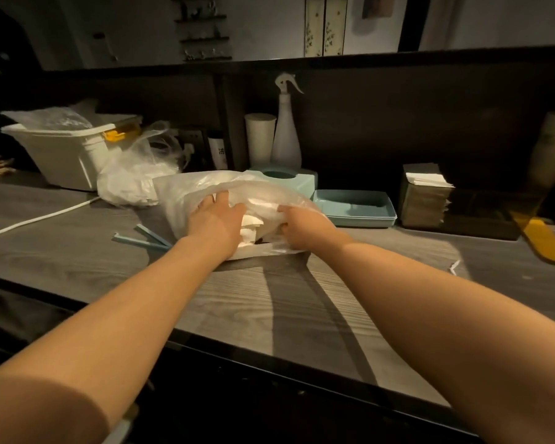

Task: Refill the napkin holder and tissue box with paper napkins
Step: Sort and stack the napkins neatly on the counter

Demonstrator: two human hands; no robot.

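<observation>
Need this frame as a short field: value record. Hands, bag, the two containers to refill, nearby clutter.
left hand: reaching into the mouth of the plastic bag, fingers extended over the napkins
right hand: grips the bag's edge, holding it open
plastic bag: clear, lying on the counter, white napkins inside
tissue box: teal, round top opening, behind the bag
tissue box lid: teal tray, lying right of the box
napkin holder: far right, napkins sticking out
clutter: spray bottle, paper cup, white bin
</observation>
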